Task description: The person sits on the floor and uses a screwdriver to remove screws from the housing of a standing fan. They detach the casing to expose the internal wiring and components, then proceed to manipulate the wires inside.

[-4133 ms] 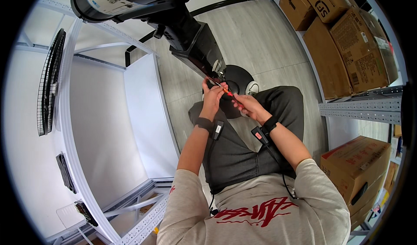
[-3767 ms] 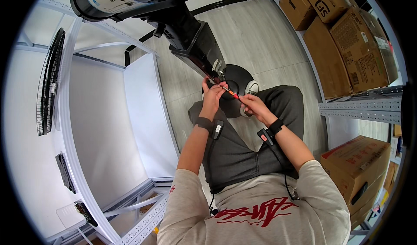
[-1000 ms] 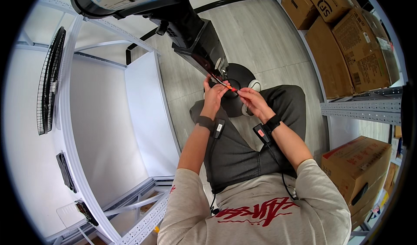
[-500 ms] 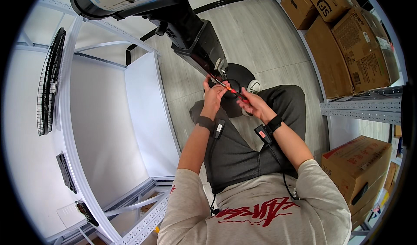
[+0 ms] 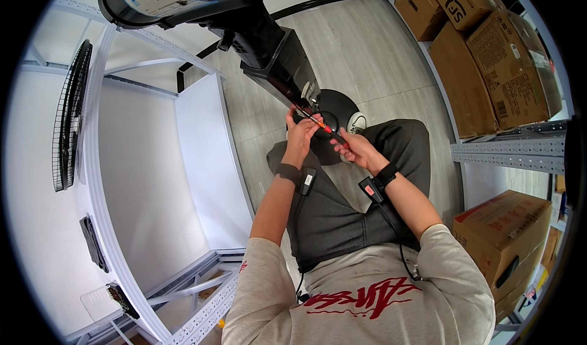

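The column (image 5: 287, 60) stands left of the boxes (image 5: 463, 88).

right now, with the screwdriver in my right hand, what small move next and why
Probably a gentle twist of the right hand: it grips the screwdriver by its handle, the left hand has its fingertips at the shaft, and the tool points toward the lower end of the black column. Tip contact isn't clear.

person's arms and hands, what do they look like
The left hand and right hand are ungloved. Each wrist has a black band and a small black box, its label white on the left, reddish on the right; a dark cable trails from the right box. Short beige sleeves, the left marked in red.
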Action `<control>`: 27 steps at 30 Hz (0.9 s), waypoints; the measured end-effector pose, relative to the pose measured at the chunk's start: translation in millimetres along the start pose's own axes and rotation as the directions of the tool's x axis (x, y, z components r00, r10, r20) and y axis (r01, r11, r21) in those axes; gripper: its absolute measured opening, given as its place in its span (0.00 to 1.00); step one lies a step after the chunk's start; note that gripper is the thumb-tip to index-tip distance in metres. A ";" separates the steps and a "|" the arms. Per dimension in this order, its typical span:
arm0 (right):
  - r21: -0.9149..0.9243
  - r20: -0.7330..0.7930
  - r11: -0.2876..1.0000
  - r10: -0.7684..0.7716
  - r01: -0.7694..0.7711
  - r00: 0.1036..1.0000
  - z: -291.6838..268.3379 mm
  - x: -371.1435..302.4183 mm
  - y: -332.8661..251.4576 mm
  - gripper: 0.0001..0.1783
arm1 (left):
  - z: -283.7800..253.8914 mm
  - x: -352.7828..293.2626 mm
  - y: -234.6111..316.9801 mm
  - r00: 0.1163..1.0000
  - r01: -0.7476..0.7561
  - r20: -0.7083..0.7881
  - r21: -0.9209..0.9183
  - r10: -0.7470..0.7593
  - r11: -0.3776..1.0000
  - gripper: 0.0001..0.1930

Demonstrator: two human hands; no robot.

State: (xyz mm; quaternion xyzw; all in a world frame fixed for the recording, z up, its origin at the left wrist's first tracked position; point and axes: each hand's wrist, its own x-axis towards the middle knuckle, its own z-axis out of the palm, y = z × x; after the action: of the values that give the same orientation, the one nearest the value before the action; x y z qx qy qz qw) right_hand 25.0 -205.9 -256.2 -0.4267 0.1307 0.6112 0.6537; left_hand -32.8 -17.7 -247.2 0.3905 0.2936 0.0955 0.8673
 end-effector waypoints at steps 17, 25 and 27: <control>-0.078 -0.100 0.965 -0.257 0.249 0.961 -9.9 -14.1 11.2 0.08 | -4.0 1.4 -1.1 1.000 0.007 -0.008 -0.001 -0.007 1.000 0.36; -0.143 -0.125 0.958 -0.268 0.250 0.955 -11.2 -23.2 13.8 0.07 | -4.0 1.9 -3.9 1.000 -0.014 -0.024 0.087 0.016 0.996 0.36; -0.172 -0.138 0.948 -0.292 0.267 0.947 -12.2 -26.4 11.3 0.07 | -3.8 1.6 -4.4 0.999 -0.016 -0.038 0.093 0.020 0.996 0.35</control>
State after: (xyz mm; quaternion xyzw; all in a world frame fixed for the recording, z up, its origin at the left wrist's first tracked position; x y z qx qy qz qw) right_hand 13.2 -234.1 -249.8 -0.5372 0.0748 0.4836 0.6870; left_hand -34.0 -17.6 -253.2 0.4310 0.3111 0.0974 0.8414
